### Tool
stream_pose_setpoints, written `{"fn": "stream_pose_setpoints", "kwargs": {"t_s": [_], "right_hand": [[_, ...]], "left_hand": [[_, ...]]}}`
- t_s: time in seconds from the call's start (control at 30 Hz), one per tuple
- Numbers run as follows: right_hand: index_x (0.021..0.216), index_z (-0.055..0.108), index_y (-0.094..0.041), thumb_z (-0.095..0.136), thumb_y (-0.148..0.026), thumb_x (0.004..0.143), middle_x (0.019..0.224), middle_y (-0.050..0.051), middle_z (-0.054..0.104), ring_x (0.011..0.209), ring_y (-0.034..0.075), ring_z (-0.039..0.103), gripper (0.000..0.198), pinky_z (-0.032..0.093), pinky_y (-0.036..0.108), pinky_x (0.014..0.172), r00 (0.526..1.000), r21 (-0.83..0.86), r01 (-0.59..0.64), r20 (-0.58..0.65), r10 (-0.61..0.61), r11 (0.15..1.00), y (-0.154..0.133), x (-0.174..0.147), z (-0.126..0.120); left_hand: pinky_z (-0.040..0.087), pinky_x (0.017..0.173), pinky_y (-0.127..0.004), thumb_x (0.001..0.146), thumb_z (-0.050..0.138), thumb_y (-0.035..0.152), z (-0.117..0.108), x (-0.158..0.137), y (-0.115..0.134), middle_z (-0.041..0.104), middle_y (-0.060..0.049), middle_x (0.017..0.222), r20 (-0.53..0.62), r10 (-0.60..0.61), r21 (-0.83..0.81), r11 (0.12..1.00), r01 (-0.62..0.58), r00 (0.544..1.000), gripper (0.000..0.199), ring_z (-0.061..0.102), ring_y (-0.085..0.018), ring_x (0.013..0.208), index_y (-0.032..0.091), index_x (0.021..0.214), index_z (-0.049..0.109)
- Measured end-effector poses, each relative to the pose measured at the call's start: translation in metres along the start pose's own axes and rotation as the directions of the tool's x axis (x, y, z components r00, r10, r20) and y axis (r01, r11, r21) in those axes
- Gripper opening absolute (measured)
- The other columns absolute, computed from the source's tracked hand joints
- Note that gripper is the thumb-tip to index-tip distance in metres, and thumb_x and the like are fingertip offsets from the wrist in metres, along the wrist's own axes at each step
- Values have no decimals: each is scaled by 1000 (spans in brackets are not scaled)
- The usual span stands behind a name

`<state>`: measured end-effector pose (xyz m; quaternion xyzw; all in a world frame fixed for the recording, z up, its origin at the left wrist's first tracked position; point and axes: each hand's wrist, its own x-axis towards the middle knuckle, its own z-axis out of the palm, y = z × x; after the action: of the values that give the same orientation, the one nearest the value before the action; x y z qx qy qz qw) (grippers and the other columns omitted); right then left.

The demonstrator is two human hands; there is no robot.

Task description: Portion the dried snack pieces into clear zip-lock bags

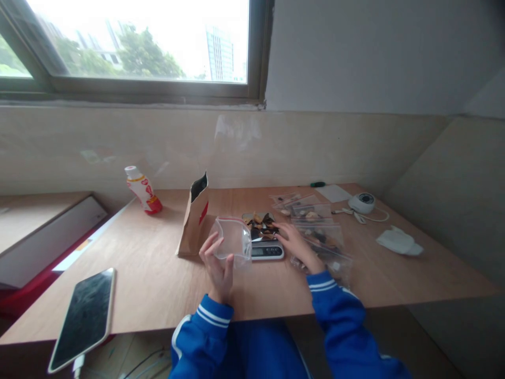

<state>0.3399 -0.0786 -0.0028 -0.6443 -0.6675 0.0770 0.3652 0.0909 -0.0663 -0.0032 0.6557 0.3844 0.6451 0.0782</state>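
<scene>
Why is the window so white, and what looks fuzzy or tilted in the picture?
Head view: the window glares, probably because outdoors is brighter than indoors; head view: the bottle leans, perhaps from lens distortion; head view: the scale is too soft to read.

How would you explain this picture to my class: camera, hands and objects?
There is no robot here: these are a person's two bare hands. The single picture comes from a camera worn on the head, looking forward and down over the table. The left hand holds a clear plastic bag. The right hand is at the dark and tan pieces on a small scale; whether it grips any is unclear. To the right of the scale lie filled zip bags, and further right a white domed device. To the left stand a brown paper bag and a red-and-white bottle; a dark-screened device lies at the near left.
</scene>
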Motion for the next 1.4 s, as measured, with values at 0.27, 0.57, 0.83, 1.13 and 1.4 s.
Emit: {"fn": "stream_pose_setpoints", "kwargs": {"t_s": [0.27,0.57,0.83,1.13,1.4], "right_hand": [[106,68,-17,55,-16,85,109,11,70,104,23,63,25,47,38,93,1000,47,-7,-28,8,999,-4,2,0],[87,72,-17,62,-20,76,91,8,74,83,23,68,14,52,37,78,977,190,-136,-139,164,972,-8,5,4],[96,71,-15,65,-39,79,93,11,75,82,23,69,30,55,37,76,931,414,-129,-262,253,901,-48,6,-17],[107,70,-24,61,-30,87,107,5,72,99,20,65,23,51,33,88,986,388,169,-68,-155,906,-126,9,-26],[89,69,-19,51,-24,90,88,8,67,87,24,62,19,51,37,79,998,-110,10,-62,-17,994,-56,-27,3]], "left_hand": [[35,104,-55,90,52,32,5,-13,-8,39,-17,141,-8,28,-183,983,-29,1000,26,37,-28,135,23,109,38],[33,106,-58,86,58,26,8,-13,-15,47,-13,133,28,41,-189,981,-35,999,25,36,-30,136,23,103,40],[37,102,-58,87,57,27,7,-15,-16,47,-15,133,78,17,-179,984,-2,997,26,44,-28,130,22,105,39],[41,98,-56,88,57,31,9,-19,-17,44,-15,137,50,-41,-223,974,52,998,29,46,-25,127,24,107,37],[41,99,-54,87,58,32,14,-23,-22,43,-13,136,15,-98,-275,957,98,995,30,46,-24,127,25,106,36]]}}
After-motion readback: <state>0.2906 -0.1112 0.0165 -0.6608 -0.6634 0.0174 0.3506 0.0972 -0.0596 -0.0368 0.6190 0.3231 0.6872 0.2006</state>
